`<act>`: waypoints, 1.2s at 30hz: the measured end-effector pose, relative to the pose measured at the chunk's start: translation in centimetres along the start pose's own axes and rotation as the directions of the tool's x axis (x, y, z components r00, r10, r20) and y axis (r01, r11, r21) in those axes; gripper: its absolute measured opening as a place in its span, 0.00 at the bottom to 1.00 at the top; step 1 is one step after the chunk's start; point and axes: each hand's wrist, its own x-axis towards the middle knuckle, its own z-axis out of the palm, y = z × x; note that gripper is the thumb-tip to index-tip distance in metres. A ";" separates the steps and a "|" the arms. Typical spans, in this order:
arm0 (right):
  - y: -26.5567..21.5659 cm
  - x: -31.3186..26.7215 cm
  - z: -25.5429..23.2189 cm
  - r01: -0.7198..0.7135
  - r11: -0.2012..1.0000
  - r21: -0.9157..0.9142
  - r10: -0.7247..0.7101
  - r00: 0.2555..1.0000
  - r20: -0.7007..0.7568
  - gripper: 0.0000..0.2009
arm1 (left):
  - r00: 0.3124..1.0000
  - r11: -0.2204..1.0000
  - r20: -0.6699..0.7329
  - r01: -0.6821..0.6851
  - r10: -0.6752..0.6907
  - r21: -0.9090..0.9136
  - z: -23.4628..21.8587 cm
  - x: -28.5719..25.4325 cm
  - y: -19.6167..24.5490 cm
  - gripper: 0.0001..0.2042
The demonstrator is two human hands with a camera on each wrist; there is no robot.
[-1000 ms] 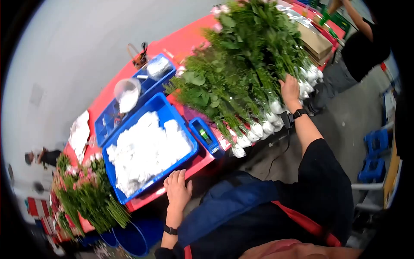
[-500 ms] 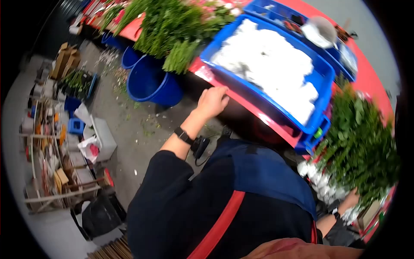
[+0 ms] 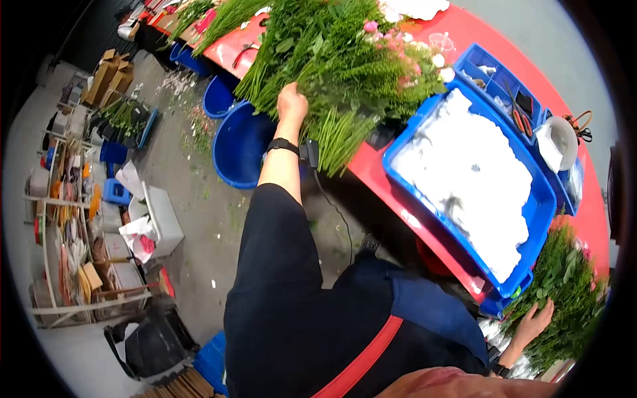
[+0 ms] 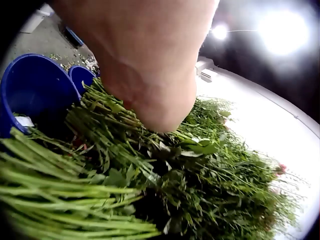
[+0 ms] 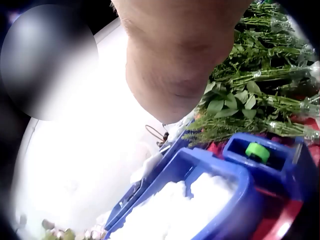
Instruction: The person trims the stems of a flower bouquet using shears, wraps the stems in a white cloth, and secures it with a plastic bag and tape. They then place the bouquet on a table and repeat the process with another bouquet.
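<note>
My left hand (image 3: 292, 106) is at the cut stem ends of a pile of leafy flower stems (image 3: 332, 66) on the table. Its fingers point into the greenery and are hidden, so I cannot tell whether they grip any stems. In the left wrist view the heel of the left hand (image 4: 150, 85) overlaps the stems (image 4: 100, 125). My right hand (image 3: 534, 325), fingers spread, is beside the leafy bunches (image 3: 564, 285) at lower right, whose stem ends have white wrappings (image 3: 521, 365). Nothing shows in the right hand.
A blue tub (image 3: 398, 169) of white wadding stands on the red table (image 3: 378, 172). Behind it a blue divided tray (image 3: 478, 60) holds scissors (image 3: 517, 116) and a clear cup (image 3: 557, 142). Blue buckets (image 3: 232, 159) stand on the floor by the table, with crowded shelves (image 3: 73, 219) at far left.
The view has swung left along the table. My left hand has moved from beside the tub to the loose stems. The right hand has come off the wrapped stem ends, fingers now spread.
</note>
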 end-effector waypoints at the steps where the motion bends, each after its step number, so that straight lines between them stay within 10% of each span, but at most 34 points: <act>1: -2.6 0.2 -0.8 -0.012 0.999 0.035 0.011 0.999 0.037 0.19 | 1.000 1.000 0.007 -0.001 0.001 0.017 1.3 2.0 -0.8 0.21; 4: -5.9 0.2 -0.7 0.038 0.992 0.124 -0.052 0.992 0.113 0.19 | 0.908 0.984 0.380 0.175 -0.175 0.035 1.3 6.6 0.2 0.31; 12: -13.4 1.8 -1.1 0.023 0.938 0.347 -0.082 0.984 0.157 0.19 | 0.989 0.992 0.128 0.064 -0.078 0.109 -5.9 5.6 5.6 0.29; 14: -16.1 3.1 -1.5 0.083 0.903 0.422 -0.141 0.984 0.107 0.19 | 0.998 0.988 0.044 0.044 -0.038 -0.151 -7.2 3.7 6.2 0.19; 17: -21.1 5.0 -1.6 0.172 0.772 0.612 -0.276 0.958 0.080 0.18 | 0.953 0.587 0.284 0.292 -0.109 -0.755 -10.0 -0.3 8.2 0.04; 22: -33.1 7.5 -4.4 0.251 0.215 0.944 -0.656 0.753 -0.051 0.21 | 0.884 -0.036 0.463 0.466 0.065 -0.884 -13.8 -9.7 15.9 0.05; 26: -39.0 6.5 -6.8 0.108 0.015 0.994 -0.788 0.613 -0.055 0.39 | 0.901 -0.232 0.432 0.430 0.044 -0.872 -14.0 -16.9 20.8 0.11; 29: -38.5 5.2 -6.0 0.046 0.128 0.991 -0.846 0.526 0.085 0.24 | 0.902 -0.254 0.418 0.382 -0.109 -0.889 -14.4 -21.2 22.8 0.11; 32: -36.0 5.4 -4.7 -0.191 0.138 0.972 -0.921 0.335 0.197 0.13 | 0.881 0.248 0.471 0.465 -0.041 -0.850 -16.8 -24.9 22.4 0.15; 34: -34.0 5.9 -3.8 -0.274 0.069 0.959 -0.968 0.212 0.131 0.12 | 0.799 0.926 0.602 0.232 -0.008 -0.296 -19.7 -26.0 20.2 0.17; 36: -32.9 5.4 -2.6 -0.380 0.044 0.924 -0.984 0.145 0.106 0.11 | 0.765 0.977 0.610 0.192 -0.206 0.090 -22.3 -27.5 21.8 0.17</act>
